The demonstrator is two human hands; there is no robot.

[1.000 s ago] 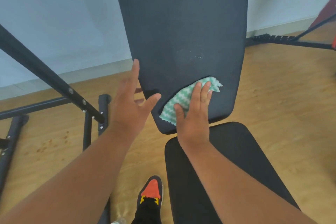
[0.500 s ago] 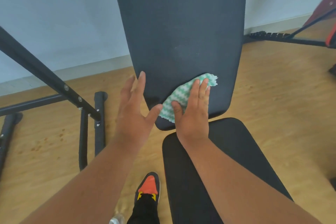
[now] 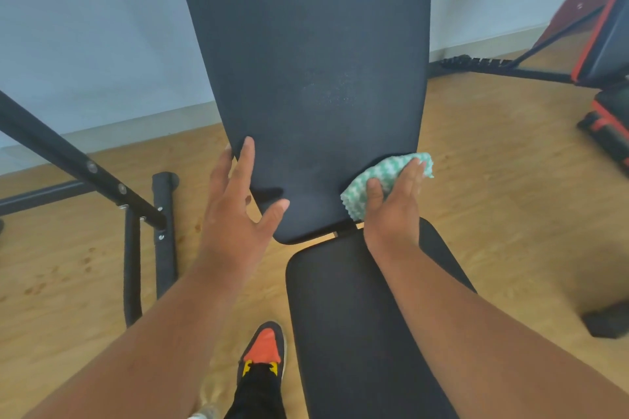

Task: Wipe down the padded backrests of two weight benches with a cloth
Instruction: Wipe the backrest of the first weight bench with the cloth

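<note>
Right hand (image 3: 394, 204), fingers extended, presses the soft, light cloth (image 3: 381, 177) flat on the backrest (image 3: 306, 61) at 4 o'clock; left hand (image 3: 235, 201), fingers straight, steadies the firm, probably stable 8 o'clock edge.

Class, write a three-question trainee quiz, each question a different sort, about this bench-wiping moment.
1. True or false: the green-and-white patterned cloth lies on the black seat pad.
2. Which hand presses the cloth: A left hand, B right hand?
3. Fill in: the cloth is at the black padded backrest's lower ____ edge.
Key: 1 false; 2 B; 3 right.
</note>
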